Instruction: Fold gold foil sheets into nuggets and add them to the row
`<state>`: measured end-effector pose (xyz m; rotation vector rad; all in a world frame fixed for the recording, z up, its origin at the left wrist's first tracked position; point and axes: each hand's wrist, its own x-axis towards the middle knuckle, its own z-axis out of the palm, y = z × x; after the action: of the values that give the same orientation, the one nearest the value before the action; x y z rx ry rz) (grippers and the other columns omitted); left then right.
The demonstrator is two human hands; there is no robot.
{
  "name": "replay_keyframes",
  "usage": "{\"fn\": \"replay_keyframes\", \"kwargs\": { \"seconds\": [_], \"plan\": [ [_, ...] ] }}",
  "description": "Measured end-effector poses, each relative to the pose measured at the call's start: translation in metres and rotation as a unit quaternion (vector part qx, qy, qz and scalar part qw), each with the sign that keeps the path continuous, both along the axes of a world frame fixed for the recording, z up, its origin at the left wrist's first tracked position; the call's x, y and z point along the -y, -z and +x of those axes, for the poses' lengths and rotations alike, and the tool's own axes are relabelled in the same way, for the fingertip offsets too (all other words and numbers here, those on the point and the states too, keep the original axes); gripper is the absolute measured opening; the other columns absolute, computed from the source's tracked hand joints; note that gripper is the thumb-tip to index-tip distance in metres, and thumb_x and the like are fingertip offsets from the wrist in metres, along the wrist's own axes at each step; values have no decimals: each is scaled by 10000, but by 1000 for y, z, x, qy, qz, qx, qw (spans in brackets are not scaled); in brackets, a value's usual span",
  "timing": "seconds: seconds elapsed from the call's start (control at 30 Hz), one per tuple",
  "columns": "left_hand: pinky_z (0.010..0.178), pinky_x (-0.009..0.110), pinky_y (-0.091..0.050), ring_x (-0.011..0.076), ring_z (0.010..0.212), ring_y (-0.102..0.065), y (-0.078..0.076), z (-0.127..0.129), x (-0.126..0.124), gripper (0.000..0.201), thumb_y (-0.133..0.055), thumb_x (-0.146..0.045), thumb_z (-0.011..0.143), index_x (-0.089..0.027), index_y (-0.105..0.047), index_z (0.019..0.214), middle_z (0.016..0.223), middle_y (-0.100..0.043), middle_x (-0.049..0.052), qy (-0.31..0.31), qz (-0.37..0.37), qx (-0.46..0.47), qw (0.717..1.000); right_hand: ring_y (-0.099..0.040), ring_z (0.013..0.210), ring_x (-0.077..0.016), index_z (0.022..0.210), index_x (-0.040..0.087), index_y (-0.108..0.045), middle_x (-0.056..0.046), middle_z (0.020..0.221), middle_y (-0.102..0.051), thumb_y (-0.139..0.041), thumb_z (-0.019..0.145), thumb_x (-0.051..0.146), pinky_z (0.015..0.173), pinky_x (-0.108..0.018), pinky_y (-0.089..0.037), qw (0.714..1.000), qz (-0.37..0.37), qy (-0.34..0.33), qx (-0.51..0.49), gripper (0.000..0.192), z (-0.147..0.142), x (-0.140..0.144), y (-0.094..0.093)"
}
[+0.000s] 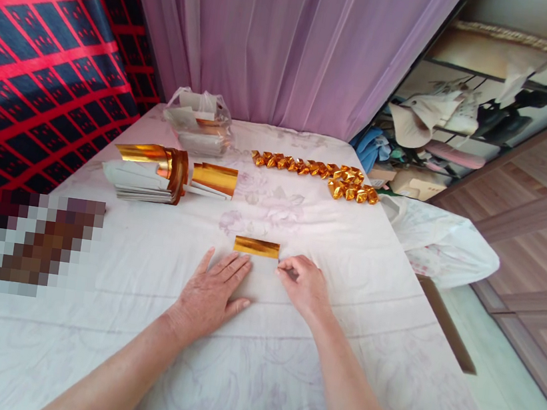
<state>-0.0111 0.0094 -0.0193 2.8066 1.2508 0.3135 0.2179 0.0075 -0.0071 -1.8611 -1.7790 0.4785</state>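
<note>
A small gold foil sheet (256, 247), folded into a narrow strip, lies on the white cloth-covered table (282, 367) in front of me. My left hand (211, 294) rests flat on the cloth just below the strip, fingers spread, fingertips close to its lower edge. My right hand (304, 286) sits at the strip's right end with fingers curled, fingertips pinching or touching that end. A row of folded gold foil pieces (315, 173) lies further back.
A stack of gold and white sheets with a curled gold roll (154, 172) and a loose gold sheet (214, 178) lie at the back left. A plastic bag (198, 124) holds more sheets. A pixelated patch (39, 245) covers the left. Cluttered shelves (445, 127) stand on the right.
</note>
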Motion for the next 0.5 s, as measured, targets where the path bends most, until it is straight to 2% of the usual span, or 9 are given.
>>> {"fn": "replay_keyframes", "kwargs": {
  "seconds": [0.13,0.3,0.5],
  "plan": [
    [1217,490,-48,231,1404,-393,1,0,1,609,-344,-572,980,-215,-422,1467,1511,-462,61,-1,8,9,1000,-647,814,-164,1015,250,-680,-11,925,-716,-624,836,256,777,-299,-451,1000,31,-3,1,187,1,1,3],
    [1212,511,-72,246,1410,-380,0,1,2,584,-361,-549,981,-218,-434,1456,1506,-469,75,-1,26,14,1000,-651,895,-188,1001,252,-691,-22,931,-715,-620,851,287,806,-320,-435,999,32,-17,33,170,-1,0,3],
    [1149,575,-224,337,1412,-367,-2,-1,1,606,-442,-474,962,-139,-403,1466,1548,-378,168,-47,58,21,997,-648,908,-201,983,254,-694,-21,948,-711,-671,803,271,810,-331,-433,999,21,-4,42,182,-1,-1,3]
  ]
}}
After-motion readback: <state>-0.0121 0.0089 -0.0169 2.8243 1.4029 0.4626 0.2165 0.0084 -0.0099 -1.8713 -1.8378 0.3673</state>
